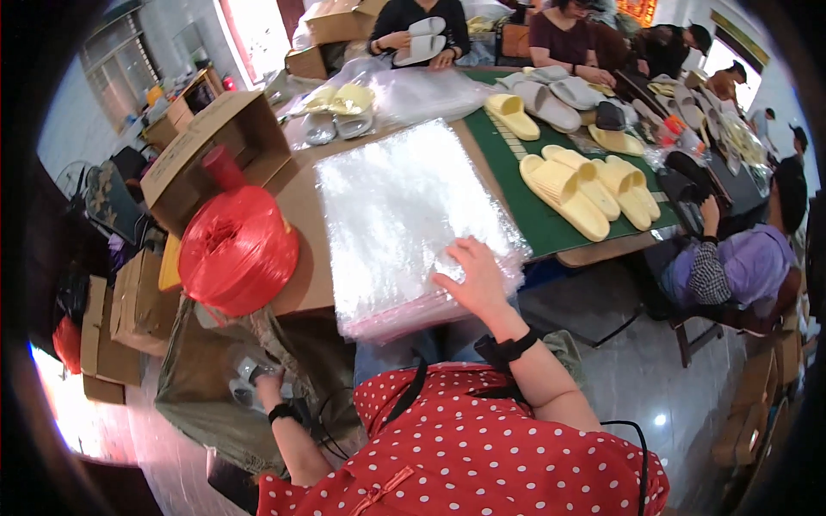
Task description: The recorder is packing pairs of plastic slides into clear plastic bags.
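Note:
A thick stack of clear plastic bags (404,215) with pinkish lower edges lies at the table's near edge. On its right side rests my right hand (476,279), fingers apart and touching the top bag. Down at the left, my left hand (270,383) reaches into a large olive-green sack (194,383), closed on a clear bag of slippers (245,391) that look grey and white. Its fingertips are partly hidden by the shiny plastic. Left of the stack stands a big roll of red plastic twine (239,249).
An open cardboard box (228,138) stands behind the twine. Yellow slippers (564,189) lie on the green mat (551,245) at the right, with grey slippers (551,103) beyond. One co-worker (422,34) holds pale slippers across the table; another in purple (740,267) sits at right.

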